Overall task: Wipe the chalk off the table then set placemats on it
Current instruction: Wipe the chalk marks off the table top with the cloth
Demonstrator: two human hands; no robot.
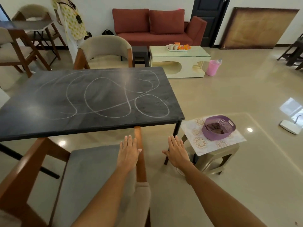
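1. My left hand (128,152) and my right hand (177,151) were both stretched out flat in front of me, fingers straight and together, holding nothing.
2. The left hovered over the wooden arm of the chair (91,174) pulled up to the table's near side; whether it touched the wood I could not tell. The right hung over open floor, just beside the table leg.
3. From my hands, the table (49,128) lay at about eleven o'clock, its dark top covered in looping chalk lines (105,95), none of them wiped yet.
4. At about two o'clock from my right hand stood a low stool (213,159) with a patterned placemat (196,141) lying on it and a purple basket (218,127) sitting on the mat. Something dark lay in the basket; I could not make out whether it was a cloth.
5. I judged the mat thin, light and floppy, overhanging the stool at its near edge. That free edge would be the place to pinch, once the basket was lifted off, with two hands to keep it from folding.
6. The chalk looked dry and powdery, so I expected it to smear under a light pass and need firm, overlapping strokes.
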